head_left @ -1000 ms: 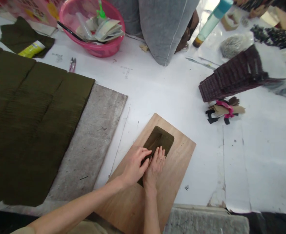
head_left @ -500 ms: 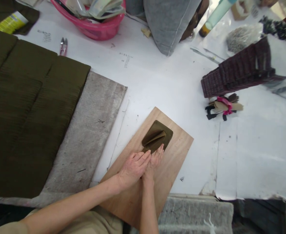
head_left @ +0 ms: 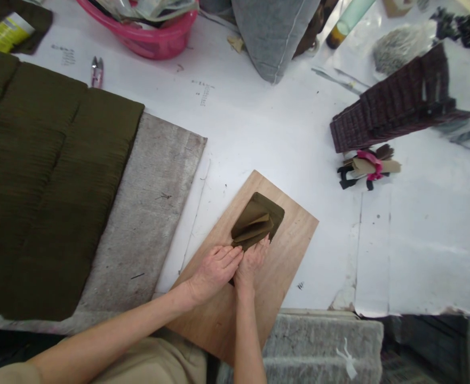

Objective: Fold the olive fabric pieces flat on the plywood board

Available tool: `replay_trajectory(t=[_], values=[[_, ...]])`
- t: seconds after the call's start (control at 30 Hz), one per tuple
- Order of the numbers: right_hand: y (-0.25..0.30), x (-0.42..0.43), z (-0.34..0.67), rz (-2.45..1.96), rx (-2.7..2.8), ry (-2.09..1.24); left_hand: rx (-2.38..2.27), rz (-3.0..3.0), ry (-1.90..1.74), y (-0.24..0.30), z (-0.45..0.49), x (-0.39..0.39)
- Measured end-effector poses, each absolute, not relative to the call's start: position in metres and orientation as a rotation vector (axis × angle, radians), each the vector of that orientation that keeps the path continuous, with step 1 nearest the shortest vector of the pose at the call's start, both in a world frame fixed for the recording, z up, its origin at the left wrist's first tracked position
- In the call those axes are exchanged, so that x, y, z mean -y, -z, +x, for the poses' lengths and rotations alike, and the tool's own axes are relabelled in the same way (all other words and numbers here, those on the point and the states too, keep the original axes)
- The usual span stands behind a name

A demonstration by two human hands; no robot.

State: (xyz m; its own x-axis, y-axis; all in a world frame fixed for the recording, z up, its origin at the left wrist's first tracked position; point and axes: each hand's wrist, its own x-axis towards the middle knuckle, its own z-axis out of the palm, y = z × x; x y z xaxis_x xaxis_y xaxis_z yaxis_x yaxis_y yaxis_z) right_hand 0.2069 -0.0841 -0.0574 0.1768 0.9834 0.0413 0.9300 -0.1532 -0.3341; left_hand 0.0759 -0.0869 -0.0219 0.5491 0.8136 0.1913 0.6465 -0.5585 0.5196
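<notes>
A small olive-green fabric piece (head_left: 259,205) lies on a wooden board (head_left: 288,221), its middle puckered up into standing folds. My left hand (head_left: 217,269) is closed, its fingers held together on the fabric's near left edge. Right beside it, my right hand (head_left: 253,261) grips the near edge with bent fingers, the fingertips by the right corner. The two hands touch each other. A dark bit of the cloth shows below them, and the rest of the near part is hidden under the fingers.
Left lie rows of stacked olive fabric pieces (head_left: 58,186) on a grey mat (head_left: 154,197). Beyond are pink-handled thread snips (head_left: 97,73) and a pink basin (head_left: 154,45). On the right stand a dark maroon fabric stack (head_left: 390,101) and a tied bundle of scraps (head_left: 371,166).
My left hand has shifted slightly left along the fabric edge. The folds in the fabric have opened a little wider. The whole view has also shifted slightly.
</notes>
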Motion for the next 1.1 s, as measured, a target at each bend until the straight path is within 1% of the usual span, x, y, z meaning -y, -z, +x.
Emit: replay_trajectory(t=[0.3, 0.47, 0.67, 0.8, 0.97, 1.1], values=[[0.053, 0.083, 0.204, -2.204, 1.791, -0.333, -1.169, 2.341, -0.563, 0.024, 0.066, 0.091], [0.051, 0.082, 0.203, -2.202, 1.821, -0.308, -1.171, 2.289, -0.601, 0.019, 0.067, 0.083], [0.048, 0.080, 0.202, -2.173, 1.822, -0.297, -1.159, 2.328, -0.415, 0.012, 0.065, 0.084], [0.047, 0.077, 0.200, -2.138, 1.806, -0.254, -1.149, 2.449, -0.390, 0.015, 0.058, 0.104], [0.044, 0.076, 0.199, -2.147, 1.830, -0.238, -1.017, 2.450, -0.293, 0.012, 0.043, 0.126], [0.044, 0.076, 0.198, -2.187, 1.849, -0.198, -0.928, 2.355, -0.310, 0.003, 0.037, 0.120]])
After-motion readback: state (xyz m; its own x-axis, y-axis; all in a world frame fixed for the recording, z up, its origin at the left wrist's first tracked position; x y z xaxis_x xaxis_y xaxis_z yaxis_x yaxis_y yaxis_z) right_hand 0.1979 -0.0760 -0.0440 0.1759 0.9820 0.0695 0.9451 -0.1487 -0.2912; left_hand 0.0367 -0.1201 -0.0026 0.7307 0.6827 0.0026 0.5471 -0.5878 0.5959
